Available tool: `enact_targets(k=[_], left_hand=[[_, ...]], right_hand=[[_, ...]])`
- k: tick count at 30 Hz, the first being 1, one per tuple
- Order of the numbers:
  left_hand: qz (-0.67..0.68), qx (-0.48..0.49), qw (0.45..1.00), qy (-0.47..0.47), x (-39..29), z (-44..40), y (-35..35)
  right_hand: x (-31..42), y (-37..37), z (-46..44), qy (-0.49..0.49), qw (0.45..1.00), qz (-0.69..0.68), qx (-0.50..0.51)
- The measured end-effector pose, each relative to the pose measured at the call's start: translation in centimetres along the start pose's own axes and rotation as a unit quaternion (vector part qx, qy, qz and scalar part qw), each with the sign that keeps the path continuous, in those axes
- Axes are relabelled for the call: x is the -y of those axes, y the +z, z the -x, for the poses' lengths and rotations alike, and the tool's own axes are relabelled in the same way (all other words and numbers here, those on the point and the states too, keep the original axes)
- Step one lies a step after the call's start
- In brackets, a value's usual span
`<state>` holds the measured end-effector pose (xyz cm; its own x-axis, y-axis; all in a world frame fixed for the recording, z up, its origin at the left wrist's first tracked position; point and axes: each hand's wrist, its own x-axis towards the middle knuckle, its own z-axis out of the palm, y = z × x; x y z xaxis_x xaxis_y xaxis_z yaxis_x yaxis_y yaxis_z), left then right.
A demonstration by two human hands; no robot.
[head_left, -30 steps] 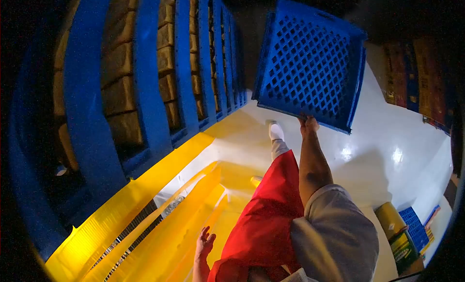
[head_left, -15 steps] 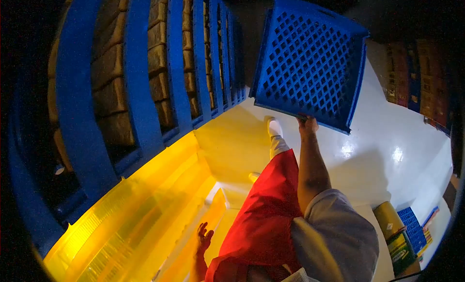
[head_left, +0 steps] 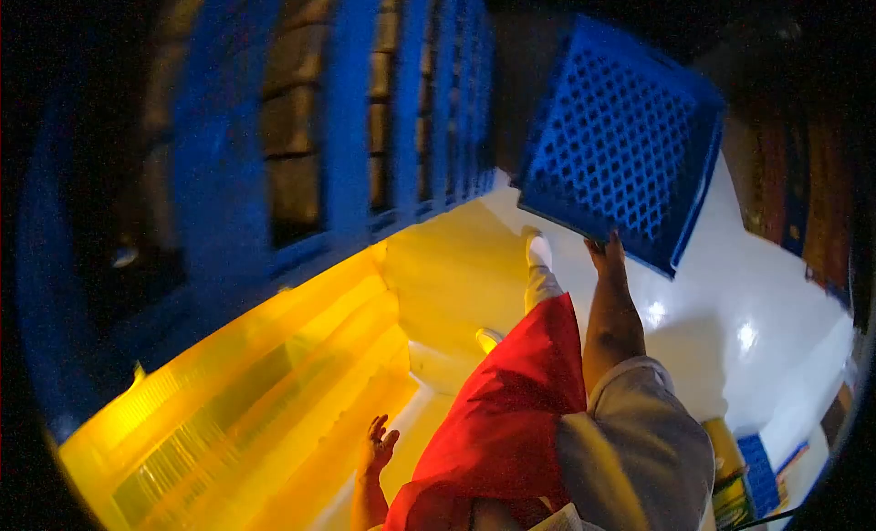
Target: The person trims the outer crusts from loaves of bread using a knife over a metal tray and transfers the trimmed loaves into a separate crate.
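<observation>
My right hand (head_left: 606,250) grips the near edge of a blue plastic crate (head_left: 625,134), its fingers hooked over the rim. The crate is tilted, with its diamond-holed lattice facing me, and stands out ahead at arm's length. No contents show in it. Low on the left, my left hand (head_left: 379,442) hangs beside the red apron (head_left: 511,394) with its fingers apart and holds nothing. It is nearest to the yellow-lit panel.
A blue slatted stack (head_left: 342,120) with brown loaf-shaped blocks rises on the left. Below it is a yellow translucent panel (head_left: 274,394). Dark crates (head_left: 794,184) stand at the right. Boxes and a small blue crate (head_left: 757,472) lie lower right on the pale floor (head_left: 675,348).
The view has swung, so the stack, the crate and my legs sit further right and slightly lower. My right hand keeps its grip on the crate; my left hand stays empty.
</observation>
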<state>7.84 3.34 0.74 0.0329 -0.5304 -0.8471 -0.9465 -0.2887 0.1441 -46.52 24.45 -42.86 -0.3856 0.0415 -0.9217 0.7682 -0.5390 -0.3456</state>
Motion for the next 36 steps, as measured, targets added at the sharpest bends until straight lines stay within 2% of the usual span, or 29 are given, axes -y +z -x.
enact_targets(k=[1,2,3,4,5,6,8,9,10,11,12,13,16,17,19,20,22,23,25,26,28,29,31,32,33,35,36], left_hand=[[0.017,-0.016,1.0,0.002,0.5,-0.4,-0.2],[-0.116,-0.026,0.991,0.057,1.1,-1.1,-0.2],[-0.242,-0.044,0.964,0.1,0.4,-0.9,-0.3],[-0.189,-0.064,0.976,0.089,0.0,-0.3,-0.1],[-0.136,-0.113,0.979,0.101,-1.0,-0.4,0.0],[-0.084,-0.16,0.976,0.119,-1.6,-0.6,0.2],[-0.111,-0.113,0.968,0.195,2.5,1.1,-7.7],[-0.054,-0.18,0.966,0.176,2.6,1.1,-7.5],[-0.028,-0.24,0.955,0.17,2.4,0.7,-11.1],[-0.038,-0.249,0.951,0.179,3.2,2.2,-16.1],[0.024,-0.262,0.943,0.205,2.8,2.1,-19.8],[0.085,-0.264,0.931,0.239,2.8,2.2,-23.3],[0.148,-0.313,0.878,0.33,5.9,0.0,-35.8],[0.13,-0.323,0.825,0.445,2.4,4.4,-32.1],[0.355,-0.164,0.769,0.506,-1.3,12.2,-40.9],[0.372,-0.184,0.695,0.587,-1.4,15.8,-44.0],[0.368,-0.176,0.538,0.737,-1.9,24.6,-49.3],[0.344,-0.179,0.471,0.792,-0.8,28.1,-50.7],[0.3,-0.203,0.365,0.858,3.3,32.9,-51.6],[0.284,-0.213,0.328,0.875,4.9,34.5,-51.4],[0.274,-0.237,0.276,0.89,8.6,35.9,-50.6],[0.272,-0.249,0.261,0.893,9.8,36.4,-50.4],[0.273,-0.273,0.236,0.892,12.2,37.1,-50.4],[0.275,-0.282,0.229,0.89,12.8,37.3,-50.2],[0.282,-0.288,0.223,0.888,13.2,37.5,-50.3],[0.31,-0.284,0.212,0.882,13.3,37.0,-50.8],[0.337,-0.272,0.211,0.877,12.9,36.2,-51.0]], right_hand=[[-0.7,-0.7,-0.7,0.026,0.995,0.076,-0.065],[-0.5,0.6,3.2,0.049,0.987,0.149,-0.04],[-1.6,0.2,3.2,0.041,0.957,0.289,0.007],[-2.2,-0.1,2.9,0.03,0.834,0.544,0.088],[-4.0,-0.3,3.2,-0.002,0.637,0.753,0.165],[-5.1,-1.8,8.1,-0.044,0.563,0.774,0.287],[-7.9,-3.8,16.1,-0.17,0.41,0.74,0.505],[-7.9,4.4,14.1,-0.227,0.237,0.777,0.537],[-11.3,11.4,14.4,-0.287,0.095,0.786,0.539],[-16.1,11.9,17.8,-0.314,-0.017,0.793,0.522],[-19.8,12.7,20.3,-0.333,-0.132,0.797,0.487],[-22.0,14.6,23.3,-0.318,-0.153,0.804,0.479],[-29.4,21.8,34.8,-0.287,-0.079,0.807,0.51],[-28.6,21.5,37.4,-0.291,-0.047,0.788,0.54],[-31.5,24.9,47.4,-0.318,-0.01,0.76,0.566],[-32.0,25.7,53.2,-0.314,0.06,0.769,0.553],[-33.3,26.7,58.4,-0.416,0.013,0.68,0.603],[-33.0,26.9,61.3,-0.419,-0.011,0.68,0.602],[-32.8,28.4,68.6,-0.402,0.082,0.682,0.606],[-33.0,29.1,70.9,-0.403,0.056,0.675,0.615],[-34.3,30.1,76.0,-0.286,0.291,0.641,0.65],[-35.3,30.6,78.4,-0.284,0.276,0.64,0.659],[-38.8,31.7,83.6,-0.25,0.283,0.58,0.721],[-40.7,32.3,85.2,-0.18,0.252,0.546,0.778],[-42.7,32.4,87.6,-0.167,0.236,0.541,0.79],[-48.3,31.4,92.3,-0.135,0.182,0.446,0.866],[-51.5,30.5,93.7,-0.071,0.159,0.465,0.868]])
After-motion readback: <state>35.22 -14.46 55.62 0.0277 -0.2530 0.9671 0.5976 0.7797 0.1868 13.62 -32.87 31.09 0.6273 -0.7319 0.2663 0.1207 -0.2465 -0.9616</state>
